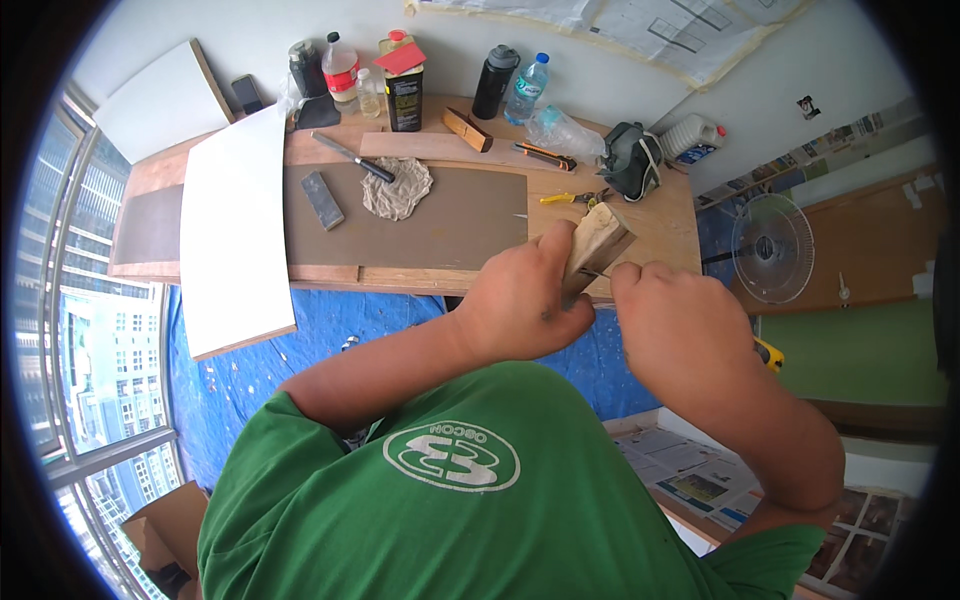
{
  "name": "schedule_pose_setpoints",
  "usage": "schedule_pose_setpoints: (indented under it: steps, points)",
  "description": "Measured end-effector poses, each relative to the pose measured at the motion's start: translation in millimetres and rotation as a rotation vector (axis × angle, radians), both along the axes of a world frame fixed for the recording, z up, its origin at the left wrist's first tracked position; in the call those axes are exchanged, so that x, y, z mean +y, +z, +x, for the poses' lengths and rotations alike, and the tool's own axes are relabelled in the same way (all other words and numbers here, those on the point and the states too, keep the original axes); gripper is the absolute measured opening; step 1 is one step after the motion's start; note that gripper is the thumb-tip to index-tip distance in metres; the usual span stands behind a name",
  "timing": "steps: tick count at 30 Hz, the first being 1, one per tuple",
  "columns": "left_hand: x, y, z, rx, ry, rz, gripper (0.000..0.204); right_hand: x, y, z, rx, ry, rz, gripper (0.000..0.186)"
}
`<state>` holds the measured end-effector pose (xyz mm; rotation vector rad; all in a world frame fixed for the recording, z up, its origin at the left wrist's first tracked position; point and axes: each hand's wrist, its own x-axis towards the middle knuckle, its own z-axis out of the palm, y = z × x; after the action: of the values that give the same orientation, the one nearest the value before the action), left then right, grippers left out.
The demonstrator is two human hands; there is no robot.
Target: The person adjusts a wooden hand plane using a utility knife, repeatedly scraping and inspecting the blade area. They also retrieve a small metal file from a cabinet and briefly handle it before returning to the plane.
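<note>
My left hand [525, 295] is wrapped round a pale wooden block [604, 238], holding it tilted in front of my chest, past the near edge of the workbench. A dark slot or gap shows low on the block's side. My right hand [675, 315] is closed in a fist close beside it. From its fingers a thin dark metal shaft [598, 273] reaches to the block's side. The rest of that tool is hidden in the fist, so its kind cannot be told. Yellow-handled pliers [572, 198] lie on the bench just beyond the block.
On the workbench [640, 250] lie a crumpled cloth [400, 190], a file-like tool [350, 155], a grey sharpening stone [322, 200], a wooden plane [467, 130] and a utility knife [545, 155]. Bottles and a can [405, 95] line the wall. A white panel [235, 230] overhangs the left.
</note>
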<state>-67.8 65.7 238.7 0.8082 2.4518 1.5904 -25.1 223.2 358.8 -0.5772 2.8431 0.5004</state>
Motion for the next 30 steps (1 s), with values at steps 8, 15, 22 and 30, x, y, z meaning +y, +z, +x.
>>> schedule_pose_setpoints:
  steps: [8,15,22,30]
  points:
    - [11,-15,-4,0.148,0.087,-0.062,0.043,-3,-10,-9,-0.017,-0.036,0.086,0.015]
    - [13,-30,-18,0.015,0.056,0.012,0.04,10,-20,-18,-0.043,-0.105,-0.04,0.012]
    - [-8,-27,-34,-0.362,-0.065,0.32,0.051,43,3,-9,0.033,-0.136,-0.36,0.01]
    - [-4,0,-20,-0.47,-0.234,0.536,0.064,43,-23,4,0.133,0.003,-0.631,0.014]
